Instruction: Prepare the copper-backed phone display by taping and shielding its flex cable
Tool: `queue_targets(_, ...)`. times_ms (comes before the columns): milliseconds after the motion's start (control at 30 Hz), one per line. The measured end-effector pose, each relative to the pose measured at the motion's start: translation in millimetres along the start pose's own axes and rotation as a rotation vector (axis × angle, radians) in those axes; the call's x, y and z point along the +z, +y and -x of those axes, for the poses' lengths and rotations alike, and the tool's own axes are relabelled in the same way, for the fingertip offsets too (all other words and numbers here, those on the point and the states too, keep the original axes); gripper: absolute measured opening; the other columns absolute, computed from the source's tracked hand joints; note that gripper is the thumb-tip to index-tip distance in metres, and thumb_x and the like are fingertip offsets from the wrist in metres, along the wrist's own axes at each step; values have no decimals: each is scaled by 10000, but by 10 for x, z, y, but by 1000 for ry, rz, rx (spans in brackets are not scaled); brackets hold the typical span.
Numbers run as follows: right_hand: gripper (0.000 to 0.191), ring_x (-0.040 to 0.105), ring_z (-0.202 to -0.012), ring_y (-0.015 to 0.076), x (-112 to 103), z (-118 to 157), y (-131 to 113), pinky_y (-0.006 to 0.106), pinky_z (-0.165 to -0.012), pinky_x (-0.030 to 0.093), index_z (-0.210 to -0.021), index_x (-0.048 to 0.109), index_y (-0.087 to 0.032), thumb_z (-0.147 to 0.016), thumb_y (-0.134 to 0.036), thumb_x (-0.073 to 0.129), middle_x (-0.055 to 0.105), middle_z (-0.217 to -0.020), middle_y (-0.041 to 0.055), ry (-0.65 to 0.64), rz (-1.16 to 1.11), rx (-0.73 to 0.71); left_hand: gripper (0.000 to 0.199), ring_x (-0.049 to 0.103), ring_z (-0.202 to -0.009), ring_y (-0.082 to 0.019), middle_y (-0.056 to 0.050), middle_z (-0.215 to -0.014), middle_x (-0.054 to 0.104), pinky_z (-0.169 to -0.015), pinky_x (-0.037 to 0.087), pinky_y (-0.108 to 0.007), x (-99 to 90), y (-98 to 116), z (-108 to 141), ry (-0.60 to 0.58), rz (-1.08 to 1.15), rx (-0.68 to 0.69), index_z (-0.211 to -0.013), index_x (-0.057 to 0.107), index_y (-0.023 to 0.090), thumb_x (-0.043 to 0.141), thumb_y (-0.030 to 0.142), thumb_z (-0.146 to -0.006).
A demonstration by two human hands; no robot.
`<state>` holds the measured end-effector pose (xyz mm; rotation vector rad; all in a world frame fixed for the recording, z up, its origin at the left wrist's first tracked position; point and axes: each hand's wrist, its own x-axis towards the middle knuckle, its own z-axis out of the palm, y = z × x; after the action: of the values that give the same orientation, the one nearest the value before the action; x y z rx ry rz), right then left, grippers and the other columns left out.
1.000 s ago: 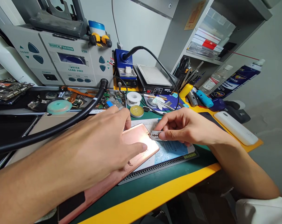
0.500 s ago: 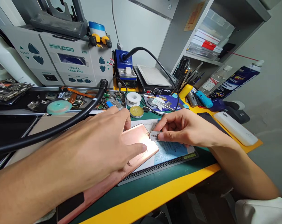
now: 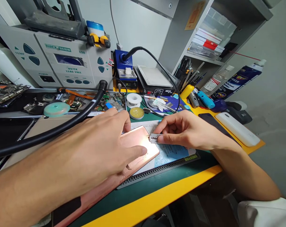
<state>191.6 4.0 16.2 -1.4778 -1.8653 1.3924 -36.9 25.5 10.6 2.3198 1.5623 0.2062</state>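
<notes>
A long rose-gold metal tablet back cover (image 3: 134, 137) lies slantwise over a light blue and white pad (image 3: 173, 152), with a black section at its near end. My left hand (image 3: 105, 135) grips it from above, thumb on its bright face and fingers bent at its far edge; the fingertips are partly hidden. My right hand (image 3: 186, 129) pinches a double-edged razor blade (image 3: 154, 138) between thumb and forefinger. The blade lies flat against the cover's short right edge.
A black hose (image 3: 83, 113) runs from the hot-air station (image 3: 73, 67) across the left side. Behind my hands are a solder spool (image 3: 134, 99), a round tin of yellowish paste (image 3: 136, 113) and circuit boards (image 3: 116, 99). A white bar-shaped device (image 3: 237, 128) lies at right.
The blade now shows more of its length and sits slightly further left on the cover's edge. My left hand keeps its hold; the whole view has shifted a little.
</notes>
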Motion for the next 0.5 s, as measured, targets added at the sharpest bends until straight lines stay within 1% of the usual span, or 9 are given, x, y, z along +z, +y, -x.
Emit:
queue_targets(133, 152, 338, -418, 14, -3, 5, 8, 152, -357, 250, -918, 699, -108, -831, -232, 717, 525, -593, -56, -14, -15, -3, 380, 559, -552, -225, -15, -668, 639, -465, 330, -331, 20, -16, 3, 36, -4, -10, -754, 624, 283, 600, 650, -661)
queue_targets(233, 150, 346, -413, 10, 0, 10, 4, 145, -346, 246, -928, 697, -107, -832, -221, 715, 538, -603, -55, -16, -26, 5, 444, 561, -552, -222, -20, -699, 647, -455, 335, -330, 24, -28, 13, 29, -9, -7, -762, 624, 284, 564, 714, -671)
queue_targets(333, 146, 337, -400, 6, -2, 11, -1, 142, -337, 239, -929, 696, -105, -833, -213, 713, 528, -588, -63, -22, -30, 9, 505, 561, -553, -225, -22, -696, 642, -448, 341, -331, 38, -42, 12, 38, -17, -5, -763, 616, 285, 546, 771, -648)
queue_targets(400, 145, 335, -393, 4, -5, 10, -3, 142, -335, 241, -931, 696, -104, -832, -209, 713, 525, -582, -65, -26, -28, 9, 491, 562, -555, -227, -21, -687, 639, -448, 340, -332, 49, -44, 5, 39, -21, -8, -767, 608, 283, 565, 756, -642)
queue_targets(500, 143, 335, -391, 5, -8, 2, -5, 144, -337, 243, -930, 698, -105, -832, -209, 711, 524, -579, -64, -27, -19, 8, 377, 563, -558, -226, -6, -653, 630, -461, 340, -331, 47, -21, -13, 34, -19, -1, -757, 590, 282, 617, 644, -653)
